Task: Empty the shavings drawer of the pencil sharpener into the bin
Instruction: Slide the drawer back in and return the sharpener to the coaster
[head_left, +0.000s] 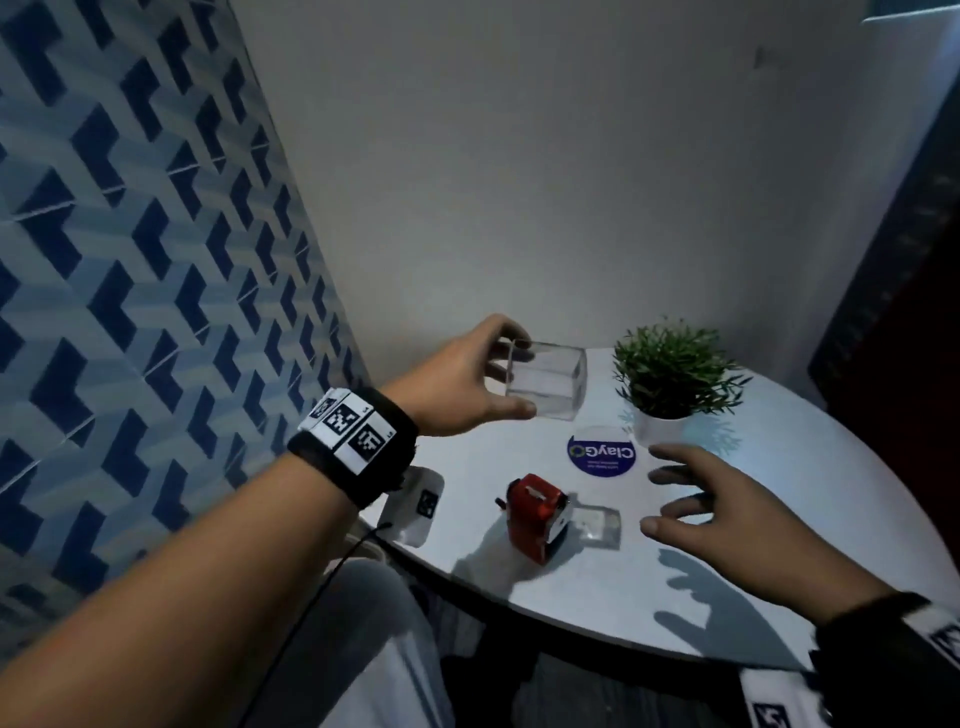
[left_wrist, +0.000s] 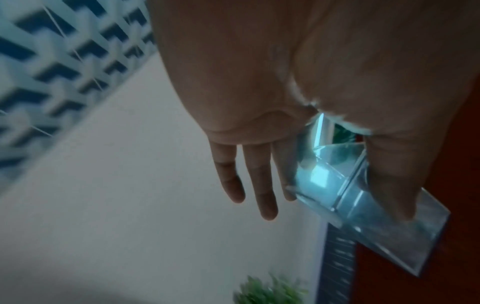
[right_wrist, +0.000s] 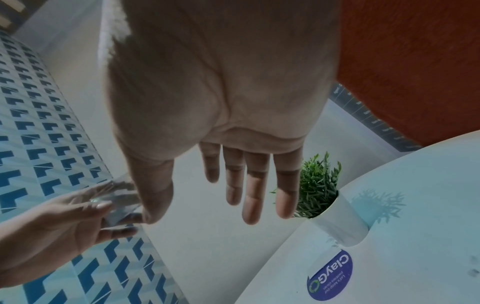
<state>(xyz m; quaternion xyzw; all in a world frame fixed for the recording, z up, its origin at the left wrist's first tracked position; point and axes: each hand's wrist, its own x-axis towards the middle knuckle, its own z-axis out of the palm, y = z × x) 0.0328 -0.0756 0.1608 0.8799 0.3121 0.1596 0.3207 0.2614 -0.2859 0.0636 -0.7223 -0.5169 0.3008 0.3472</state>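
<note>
The red pencil sharpener stands on the white round table. A small clear drawer lies against its right side; I cannot tell whether it holds shavings. My left hand grips a clear square container by its near end, thumb below and fingers on top, above the table's far left edge. The left wrist view shows the left hand with thumb and index finger on the container. My right hand hovers with fingers spread, right of the sharpener, holding nothing; the right wrist view shows it empty.
A small potted plant stands at the table's back, and a blue round ClayGo sticker lies in front of it. A white tagged device hangs at the table's left edge. Blue patterned tiles lie to the left.
</note>
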